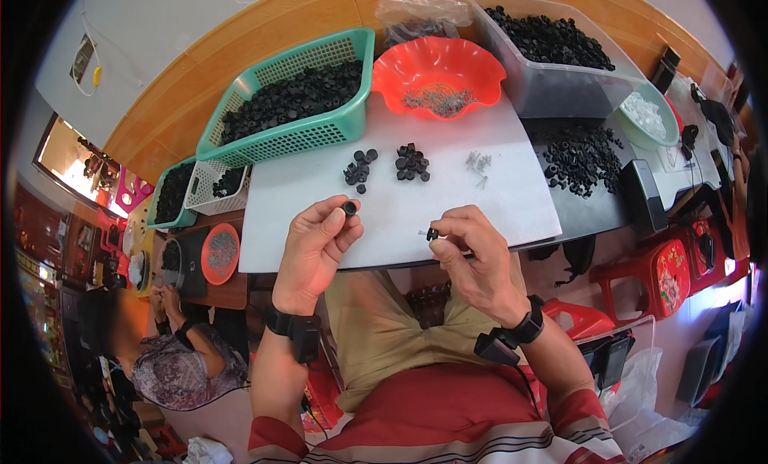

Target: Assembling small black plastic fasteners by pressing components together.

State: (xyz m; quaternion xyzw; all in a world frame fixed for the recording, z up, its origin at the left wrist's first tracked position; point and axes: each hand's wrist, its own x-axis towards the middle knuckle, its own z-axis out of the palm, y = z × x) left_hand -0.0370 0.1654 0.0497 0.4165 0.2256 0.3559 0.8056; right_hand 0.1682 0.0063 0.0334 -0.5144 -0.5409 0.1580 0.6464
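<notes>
Over the front of the white work surface (288,216), my left hand (314,244) pinches a small round black cap (350,209), its hollow side showing. To the right, my right hand (482,260) is closed on a small black part (432,234) with a thin metal screw sticking out leftward. The two pieces are apart. Beyond my hands lie a small pile of black caps (357,173), another pile of black parts (412,163) and a little heap of screws (478,162).
Behind stand a green basket (300,136) of black parts, a red wavy bowl (388,68) of screws and a clear bin (552,88). Loose black parts (582,162) lie right, beside a dark upright box (642,194). A co-worker (180,364) sits at left near an orange-red dish (210,268).
</notes>
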